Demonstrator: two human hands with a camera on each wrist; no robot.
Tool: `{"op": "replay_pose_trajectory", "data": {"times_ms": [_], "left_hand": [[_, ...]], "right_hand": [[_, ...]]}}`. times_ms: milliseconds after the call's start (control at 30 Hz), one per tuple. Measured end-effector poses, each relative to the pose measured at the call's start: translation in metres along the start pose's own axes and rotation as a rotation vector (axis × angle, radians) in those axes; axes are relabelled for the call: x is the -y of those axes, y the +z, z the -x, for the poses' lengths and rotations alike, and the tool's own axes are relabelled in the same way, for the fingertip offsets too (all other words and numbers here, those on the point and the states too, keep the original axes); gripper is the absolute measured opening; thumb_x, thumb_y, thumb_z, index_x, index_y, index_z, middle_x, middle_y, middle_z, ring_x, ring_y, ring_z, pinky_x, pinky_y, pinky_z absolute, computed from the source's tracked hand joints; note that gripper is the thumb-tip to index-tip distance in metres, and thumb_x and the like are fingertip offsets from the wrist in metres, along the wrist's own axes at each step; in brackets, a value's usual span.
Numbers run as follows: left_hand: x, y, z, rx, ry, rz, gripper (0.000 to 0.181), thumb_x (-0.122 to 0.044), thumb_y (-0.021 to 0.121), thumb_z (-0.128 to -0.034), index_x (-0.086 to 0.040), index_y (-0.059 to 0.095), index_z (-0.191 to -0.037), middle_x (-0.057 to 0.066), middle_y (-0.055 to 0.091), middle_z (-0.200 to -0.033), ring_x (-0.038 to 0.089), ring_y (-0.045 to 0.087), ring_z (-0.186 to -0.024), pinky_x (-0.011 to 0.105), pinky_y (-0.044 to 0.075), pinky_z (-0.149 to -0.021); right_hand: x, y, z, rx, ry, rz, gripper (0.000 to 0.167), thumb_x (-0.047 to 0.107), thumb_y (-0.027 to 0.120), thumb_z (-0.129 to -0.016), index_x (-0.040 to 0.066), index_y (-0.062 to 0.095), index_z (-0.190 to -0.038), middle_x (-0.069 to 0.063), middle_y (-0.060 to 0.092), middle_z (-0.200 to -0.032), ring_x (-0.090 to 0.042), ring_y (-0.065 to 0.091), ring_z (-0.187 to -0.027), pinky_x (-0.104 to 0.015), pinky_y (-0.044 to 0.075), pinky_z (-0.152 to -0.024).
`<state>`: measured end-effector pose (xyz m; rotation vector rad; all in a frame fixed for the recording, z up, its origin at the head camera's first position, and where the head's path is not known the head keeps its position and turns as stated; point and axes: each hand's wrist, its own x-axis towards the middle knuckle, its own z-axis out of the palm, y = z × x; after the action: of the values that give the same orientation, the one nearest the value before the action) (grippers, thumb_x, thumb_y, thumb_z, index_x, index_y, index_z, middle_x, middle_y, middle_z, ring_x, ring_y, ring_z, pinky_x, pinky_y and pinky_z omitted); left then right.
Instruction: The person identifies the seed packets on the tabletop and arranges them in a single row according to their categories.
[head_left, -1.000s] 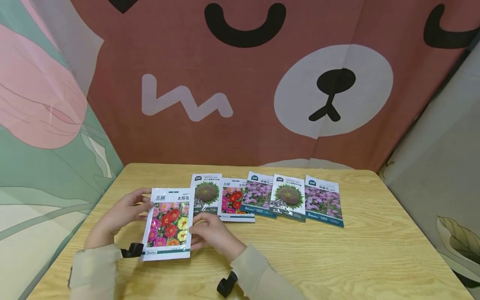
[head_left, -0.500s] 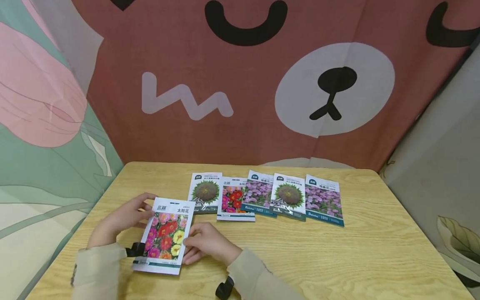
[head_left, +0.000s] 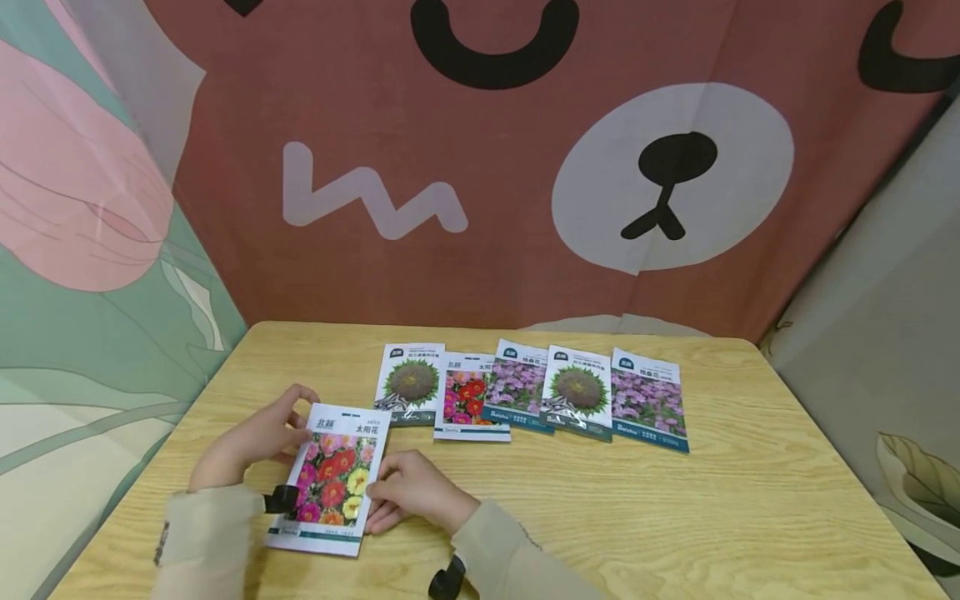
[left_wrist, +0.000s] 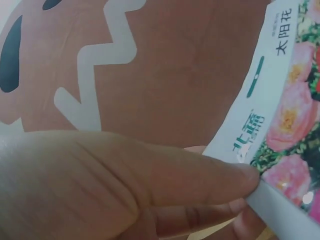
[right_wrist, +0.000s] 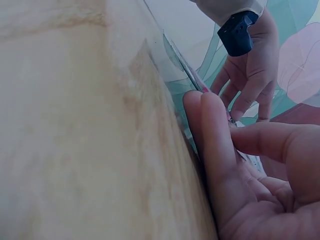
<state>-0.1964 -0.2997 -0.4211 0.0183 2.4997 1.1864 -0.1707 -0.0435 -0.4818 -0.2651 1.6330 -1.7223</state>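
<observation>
A white packet with red, pink and yellow flowers (head_left: 333, 475) is held tilted near the table's front left. My left hand (head_left: 251, 437) pinches its upper left edge; in the left wrist view the thumb of that hand (left_wrist: 125, 185) lies on the packet's face (left_wrist: 295, 115). My right hand (head_left: 422, 490) pinches the lower right edge. The right wrist view shows the thumb and fingers of this hand (right_wrist: 260, 180) closed on the packet's thin edge, with the left hand (right_wrist: 252, 75) beyond.
Behind the held packet, a row on the wooden table (head_left: 750, 500) has a sunflower packet (head_left: 411, 383), a red-flower packet (head_left: 468, 400), a purple-flower packet (head_left: 517, 387), another sunflower packet (head_left: 577, 392) and another purple one (head_left: 648, 400). A patterned cloth (head_left: 360, 283) hangs behind.
The held packet has come down and nearer to the front edge, leaning back more, and both hands have moved with it. The row of packets has stayed in place.
</observation>
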Motion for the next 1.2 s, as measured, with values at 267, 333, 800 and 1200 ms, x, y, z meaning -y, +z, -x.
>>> {"op": "replay_pose_trajectory", "data": {"times_ms": [267, 333, 800, 1200], "left_hand": [[0.001, 0.004, -0.003, 0.000, -0.041, -0.033, 0.029, -0.005, 0.053, -0.1018, 0.001, 0.041, -0.127, 0.023, 0.056, -0.104, 0.030, 0.060, -0.088, 0.048, 0.061, -0.070], [0.000, 0.005, -0.004, -0.002, -0.054, -0.041, 0.027, -0.007, 0.052, -0.1023, 0.002, 0.042, -0.126, 0.024, 0.057, -0.106, 0.031, 0.061, -0.090, 0.047, 0.061, -0.070], [-0.002, 0.015, -0.009, -0.005, -0.100, -0.088, 0.025, -0.008, 0.057, -0.0996, 0.002, 0.044, -0.118, 0.026, 0.057, -0.111, 0.030, 0.060, -0.089, 0.043, 0.061, -0.067], [-0.004, 0.019, -0.009, 0.003, -0.113, -0.111, 0.022, -0.003, 0.057, -0.0981, 0.004, 0.042, -0.113, 0.027, 0.053, -0.109, 0.031, 0.058, -0.089, 0.040, 0.059, -0.066]], "right_hand": [[0.000, 0.004, 0.001, -0.038, 0.000, 0.062, 0.014, 0.002, 0.066, -0.095, 0.000, 0.064, -0.082, -0.018, 0.071, -0.069, -0.025, 0.072, -0.059, -0.032, 0.060, -0.055], [0.000, 0.005, 0.002, -0.052, 0.001, 0.076, 0.016, 0.004, 0.067, -0.095, 0.000, 0.065, -0.079, -0.017, 0.070, -0.068, -0.022, 0.071, -0.056, -0.031, 0.060, -0.053], [0.003, 0.013, 0.005, -0.147, -0.009, 0.157, 0.031, 0.008, 0.073, -0.092, -0.001, 0.062, -0.064, -0.015, 0.067, -0.058, -0.013, 0.064, -0.043, -0.030, 0.057, -0.047], [0.001, 0.014, 0.004, -0.164, -0.025, 0.193, 0.035, 0.012, 0.076, -0.090, -0.001, 0.062, -0.061, -0.012, 0.066, -0.055, -0.013, 0.062, -0.041, -0.029, 0.057, -0.046]]}}
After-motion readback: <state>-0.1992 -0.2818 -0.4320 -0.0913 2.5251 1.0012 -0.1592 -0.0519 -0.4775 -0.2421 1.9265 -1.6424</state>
